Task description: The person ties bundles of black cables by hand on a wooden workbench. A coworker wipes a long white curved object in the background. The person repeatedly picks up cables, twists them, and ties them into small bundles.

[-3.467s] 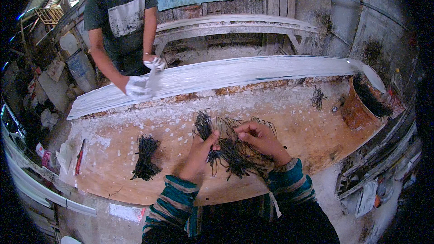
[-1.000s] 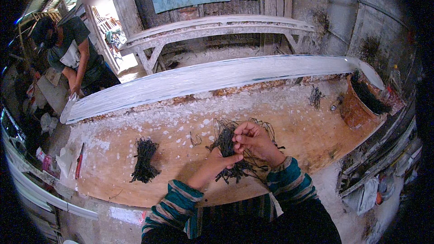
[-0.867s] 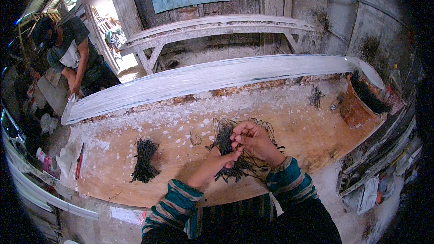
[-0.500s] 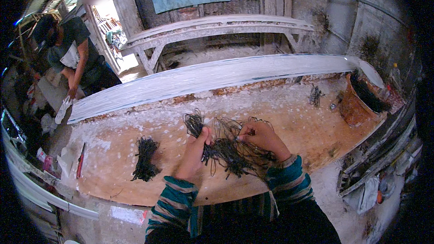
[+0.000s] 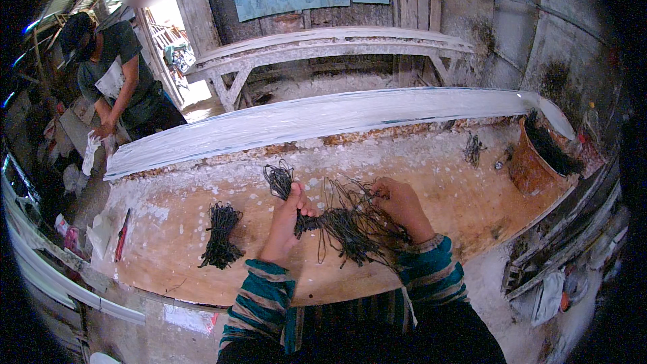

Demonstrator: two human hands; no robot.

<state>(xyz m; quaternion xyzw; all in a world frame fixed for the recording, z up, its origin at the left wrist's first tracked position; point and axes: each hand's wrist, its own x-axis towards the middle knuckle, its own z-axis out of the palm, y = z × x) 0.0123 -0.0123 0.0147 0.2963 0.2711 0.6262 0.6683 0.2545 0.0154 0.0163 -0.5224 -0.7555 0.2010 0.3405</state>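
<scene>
Black wire strands [image 5: 347, 226] apparently gripped by left hand [image 5: 286, 219], right hand [image 5: 401, 205].

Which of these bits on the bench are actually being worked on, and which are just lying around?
In use:
left hand gripping a small looped wire bunch
right hand on the loose wire tangle

Lying about:
tied wire bundle
rusty bucket
red-handled tool
small wire clump

A plaster-spattered wooden bench [image 5: 472, 202] stands in a dim workshop with a long white moulding [image 5: 323, 118] along its far edge, a white trestle frame [image 5: 323, 47] behind, weathered plank walls [image 5: 472, 0], and daylight from a doorway [image 5: 178, 61] at left.
</scene>
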